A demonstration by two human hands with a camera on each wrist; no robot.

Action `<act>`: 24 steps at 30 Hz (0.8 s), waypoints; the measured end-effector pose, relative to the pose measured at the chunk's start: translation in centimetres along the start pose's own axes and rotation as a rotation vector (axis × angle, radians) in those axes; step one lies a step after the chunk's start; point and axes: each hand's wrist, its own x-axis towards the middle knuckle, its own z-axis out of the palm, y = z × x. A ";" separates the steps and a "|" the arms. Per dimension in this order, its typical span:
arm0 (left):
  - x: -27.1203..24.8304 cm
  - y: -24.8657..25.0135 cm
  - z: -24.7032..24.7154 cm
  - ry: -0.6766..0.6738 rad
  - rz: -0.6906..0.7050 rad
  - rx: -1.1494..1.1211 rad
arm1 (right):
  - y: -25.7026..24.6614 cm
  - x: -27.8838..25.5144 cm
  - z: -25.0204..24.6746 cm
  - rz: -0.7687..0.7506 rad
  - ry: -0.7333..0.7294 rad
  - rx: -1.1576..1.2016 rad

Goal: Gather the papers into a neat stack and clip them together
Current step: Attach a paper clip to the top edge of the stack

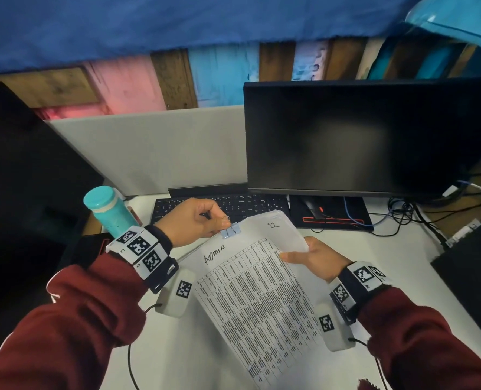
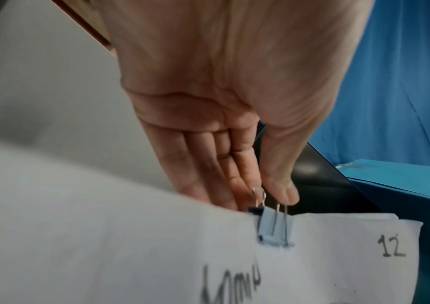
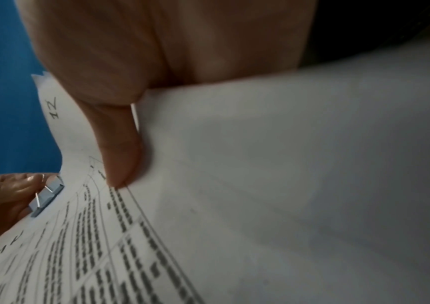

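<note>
Pale blue binder clip [image 1: 230, 231] sits on the paper stack's [image 1: 261, 291] top edge, left hand [image 1: 197, 220] pinching its wire levers, right hand [image 1: 315, 258] gripping the stack's side above the bench [image 1: 396, 260] to keep sheets aligned

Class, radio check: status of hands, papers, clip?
Left hand pinches binder clip handles. Right hand grips papers. Clip on top edge. Nothing obstructing.
</note>
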 end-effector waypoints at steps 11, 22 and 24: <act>0.1 -0.8 0.1 0.054 0.049 0.048 | -0.3 -0.1 0.3 0.067 -0.045 0.117; 0.3 -0.8 2.4 0.196 0.277 0.456 | -1.1 -0.8 0.3 0.104 -0.018 0.161; 0.3 -1.2 3.2 0.257 0.256 0.441 | -1.0 -0.9 0.4 0.100 -0.013 0.175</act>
